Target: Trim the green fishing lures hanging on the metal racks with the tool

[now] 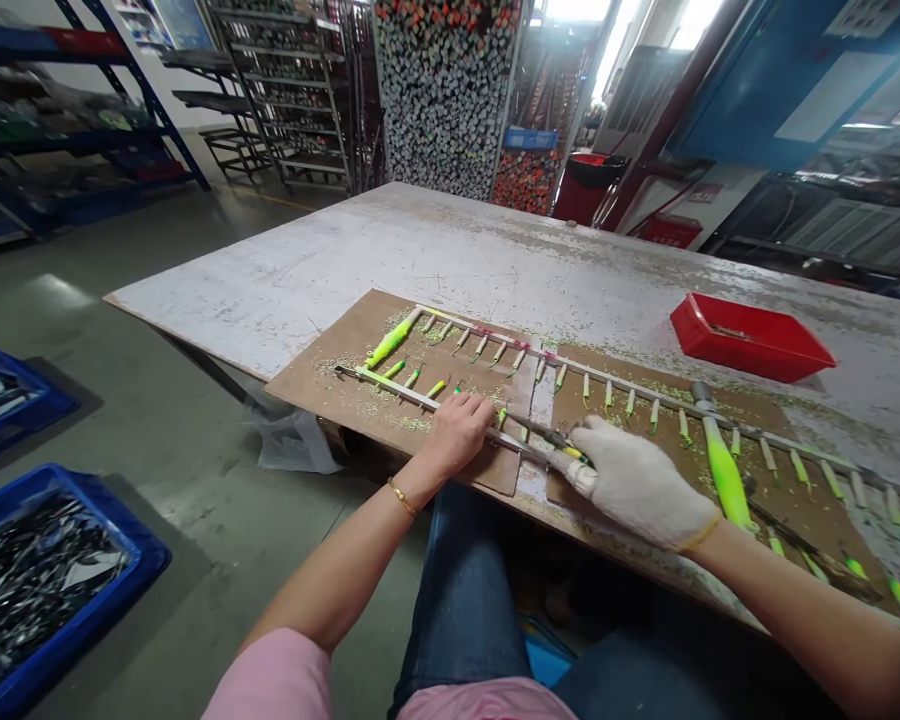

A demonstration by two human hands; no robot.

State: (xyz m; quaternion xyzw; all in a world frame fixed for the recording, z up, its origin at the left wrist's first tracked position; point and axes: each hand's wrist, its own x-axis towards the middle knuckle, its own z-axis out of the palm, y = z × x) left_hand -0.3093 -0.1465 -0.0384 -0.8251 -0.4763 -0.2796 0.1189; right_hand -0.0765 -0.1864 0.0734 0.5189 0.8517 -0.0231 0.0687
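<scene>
My bare left hand [459,430] rests with curled fingers on the near metal rail [397,391] of a long ladder-like frame [630,385] that lies on brown boards. Small yellow-green tipped pieces [415,377] are set along both rails. My right hand [637,480], in a white glove, grips a thin dark tool [551,437] whose tip meets the near rail beside my left hand. A larger bright green piece [724,470] lies across the frame just right of the glove. Another [390,342] lies at the frame's left end.
Green shavings litter the brown boards [322,375] on the big grey table [450,260]. A red tray [750,337] stands at the right. Blue bins [52,575] of dark parts sit on the floor at left. Racks and stacked rods fill the background.
</scene>
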